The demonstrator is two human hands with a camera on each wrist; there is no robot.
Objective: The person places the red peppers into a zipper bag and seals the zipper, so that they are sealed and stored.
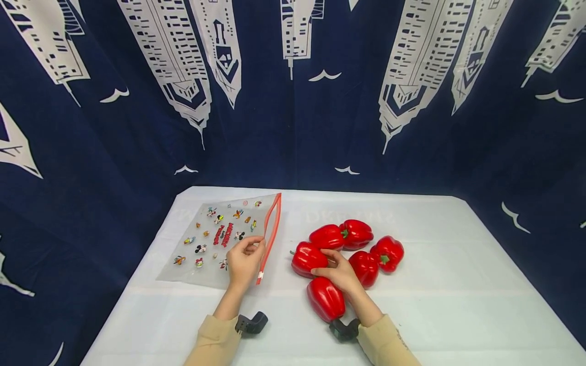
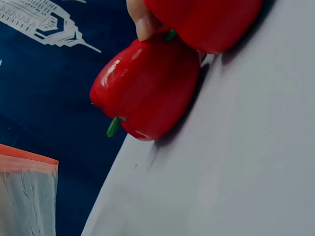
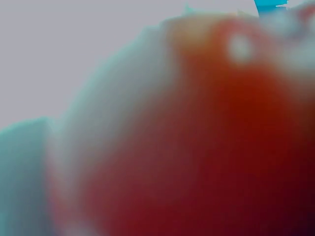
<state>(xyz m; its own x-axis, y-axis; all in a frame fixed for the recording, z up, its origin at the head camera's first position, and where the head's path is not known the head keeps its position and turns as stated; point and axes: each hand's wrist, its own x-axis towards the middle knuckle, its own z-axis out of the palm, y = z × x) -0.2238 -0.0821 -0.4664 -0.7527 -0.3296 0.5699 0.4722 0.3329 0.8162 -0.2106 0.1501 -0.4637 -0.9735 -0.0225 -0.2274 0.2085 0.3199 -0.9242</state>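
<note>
A clear zip bag (image 1: 208,241) with cartoon prints lies flat on the left, its red zip edge facing right. My left hand (image 1: 243,262) pinches that edge, fingers curled; the red strip (image 2: 29,160) also shows low in the left wrist view. My right hand (image 1: 339,272) grips a red bell pepper (image 1: 305,259) from its right side, with fingers and thumb around it. That pepper (image 2: 147,88) shows its green stem in the left wrist view. A nearer bell pepper (image 1: 326,300) lies under my right wrist; a blurred red surface (image 3: 197,162) fills the right wrist view.
Behind the gripped pepper lie two more red bell peppers, one (image 1: 326,237) touching the other (image 1: 356,234). To the right sit another pair, a pepper (image 1: 364,269) and its neighbour (image 1: 388,253). All rest on a white table (image 1: 458,315) before a dark blue patterned curtain (image 1: 293,127).
</note>
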